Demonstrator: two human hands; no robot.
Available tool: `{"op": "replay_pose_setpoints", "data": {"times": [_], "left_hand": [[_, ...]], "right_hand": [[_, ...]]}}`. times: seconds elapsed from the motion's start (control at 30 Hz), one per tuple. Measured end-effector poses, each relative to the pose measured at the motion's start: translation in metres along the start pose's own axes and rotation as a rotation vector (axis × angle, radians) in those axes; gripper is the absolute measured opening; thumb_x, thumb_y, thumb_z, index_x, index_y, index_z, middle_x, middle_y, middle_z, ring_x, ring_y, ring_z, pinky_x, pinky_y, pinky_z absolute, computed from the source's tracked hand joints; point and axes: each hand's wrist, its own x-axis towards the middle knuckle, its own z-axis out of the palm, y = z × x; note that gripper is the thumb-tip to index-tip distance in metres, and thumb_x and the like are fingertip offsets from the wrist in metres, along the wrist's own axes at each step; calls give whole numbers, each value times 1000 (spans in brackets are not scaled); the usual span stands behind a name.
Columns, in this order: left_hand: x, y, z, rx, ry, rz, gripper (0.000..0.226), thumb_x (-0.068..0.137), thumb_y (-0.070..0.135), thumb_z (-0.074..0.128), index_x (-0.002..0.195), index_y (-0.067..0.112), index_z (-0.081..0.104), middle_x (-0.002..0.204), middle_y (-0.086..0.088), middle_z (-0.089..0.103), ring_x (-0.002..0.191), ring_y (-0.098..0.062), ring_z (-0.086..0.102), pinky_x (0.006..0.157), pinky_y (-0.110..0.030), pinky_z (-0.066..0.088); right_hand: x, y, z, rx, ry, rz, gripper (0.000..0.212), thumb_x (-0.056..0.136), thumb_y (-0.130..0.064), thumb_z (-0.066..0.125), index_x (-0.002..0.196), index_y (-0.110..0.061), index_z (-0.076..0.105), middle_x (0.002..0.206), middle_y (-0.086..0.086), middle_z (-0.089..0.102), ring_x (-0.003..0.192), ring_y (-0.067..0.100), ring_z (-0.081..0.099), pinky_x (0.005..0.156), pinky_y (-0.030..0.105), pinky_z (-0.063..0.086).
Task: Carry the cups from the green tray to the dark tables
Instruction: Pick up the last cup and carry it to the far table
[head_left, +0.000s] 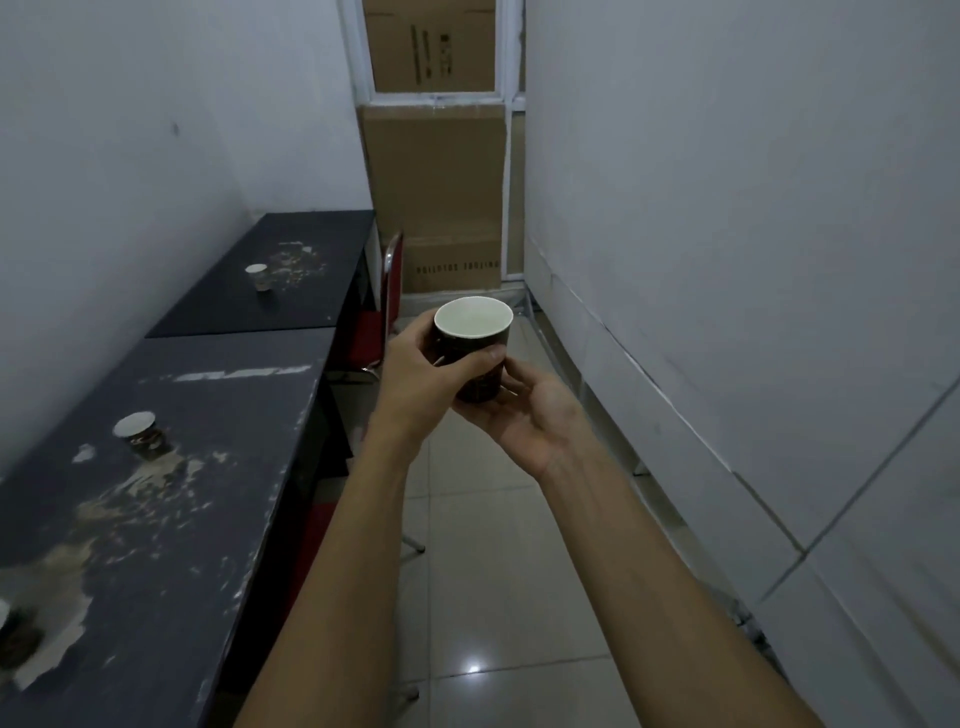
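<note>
Two hands on one cup, held upright in mid-air over the tiled floor, to the right of the dark tables. Left hand curled round the cup's side, fingers wrapped on its wall; right hand cupped beneath with the palm up, thumb laid across the front of the cup. Mid-carry by the look of it, with the green tray out of view. Already set down: one cup on the near table, another on the far table, and a dark shape at the lower left edge, perhaps a third cup, too cut off to tell. Next move probably a swing leftward and a lowering onto a bare patch of table, kept level, with the supporting palm slipped out before the base lands. Red chair tucked beside the far table, narrowing the aisle; stacked cardboard boxes closing the end of the passage; white wall close on the right.
</note>
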Motion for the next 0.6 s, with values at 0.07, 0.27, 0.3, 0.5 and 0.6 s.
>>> {"op": "replay_pose_setpoints", "data": {"times": [0.07,0.27,0.3,0.5,0.6], "left_hand": [[32,-6,21,-14,6,11,56,73,17,89,125,16,67,114,6,74,112,-9,68,99,-33,56],[117,-28,70,-29,-3,-4,55,74,15,88,125,13,67,113,6,74,110,-6,68,95,-25,56],[132,-34,76,-26,-7,-2,55,74,15,88,125,13,67,113,7,74,109,-5,68,94,-24,56],[229,-75,103,-11,-4,-12,55,74,17,89,124,13,67,116,1,74,114,-14,68,100,-34,55],[286,-98,108,-22,17,-10,55,73,16,89,123,13,68,116,0,74,114,-15,68,100,-34,55]], "right_hand": [[28,-28,-6,-16,-1,-3,31,105,-11,50,127,9,58,132,32,60,122,43,62,104,55,51],[109,-91,-21,-33,9,2,33,105,-12,50,131,7,56,131,30,61,121,43,63,106,57,50],[122,-99,-23,-29,8,7,33,105,-11,50,131,7,56,130,30,61,120,43,63,106,58,49],[221,-144,-26,-4,7,23,34,105,-12,48,132,8,55,133,31,60,119,44,62,104,56,51],[280,-166,-20,-6,-11,36,34,106,-11,46,131,9,54,135,32,58,117,45,63,103,56,51]]}}
